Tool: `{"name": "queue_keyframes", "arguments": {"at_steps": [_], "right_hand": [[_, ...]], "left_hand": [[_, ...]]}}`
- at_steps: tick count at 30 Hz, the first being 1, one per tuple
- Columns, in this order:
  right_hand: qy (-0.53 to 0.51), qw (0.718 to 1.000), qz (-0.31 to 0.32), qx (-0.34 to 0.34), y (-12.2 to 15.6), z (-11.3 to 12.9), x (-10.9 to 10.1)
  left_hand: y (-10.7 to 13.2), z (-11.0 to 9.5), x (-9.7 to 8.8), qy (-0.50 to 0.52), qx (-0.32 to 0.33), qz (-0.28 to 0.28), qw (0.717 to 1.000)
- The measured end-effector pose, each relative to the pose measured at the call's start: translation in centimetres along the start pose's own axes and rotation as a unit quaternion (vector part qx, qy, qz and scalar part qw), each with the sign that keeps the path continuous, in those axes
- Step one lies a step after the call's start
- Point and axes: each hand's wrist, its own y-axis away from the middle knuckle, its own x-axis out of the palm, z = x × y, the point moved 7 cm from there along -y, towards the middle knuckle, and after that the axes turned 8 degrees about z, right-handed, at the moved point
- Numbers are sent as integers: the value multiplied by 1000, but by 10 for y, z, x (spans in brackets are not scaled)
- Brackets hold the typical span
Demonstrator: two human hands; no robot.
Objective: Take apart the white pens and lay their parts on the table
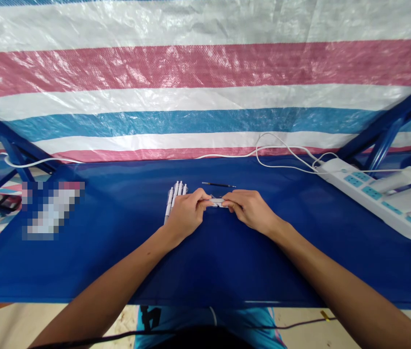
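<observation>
Both of my hands meet over the middle of the blue table (pixel 118 252). My left hand (pixel 187 213) and my right hand (pixel 249 209) each pinch one end of a white pen (pixel 217 200) held level between them. Under and just left of my left hand lies a row of several white pens (pixel 175 194) side by side. A thin dark pen refill (pixel 218 184) lies loose on the table just beyond my hands.
A white power strip (pixel 369 201) with plugged-in adapters and white cables (pixel 281 155) lies at the right back. A striped red, white and blue tarp (pixel 205 87) hangs behind the table. Blue frame struts (pixel 387 131) slant at both back corners.
</observation>
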Motion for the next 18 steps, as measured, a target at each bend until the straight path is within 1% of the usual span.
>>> {"name": "queue_keyframes", "arguments": {"at_steps": [4,9,11,14,18], "right_hand": [[35,999,-12,-10,2,2,0],[78,996,-41,-26,3,4,-1],[70,996,-48,-19,3,4,-1],[30,997,-64,9,1,1,-4],[-17,995,-93,42,1,-4,-10]], "left_hand": [[0,-1,-2,13,-4,-4,1000],[-1,-4,-4,34,-4,-5,999],[-2,-3,-4,41,-9,-2,999],[-4,-1,-5,29,-8,-4,1000],[-5,0,-5,-13,26,-14,999]]}}
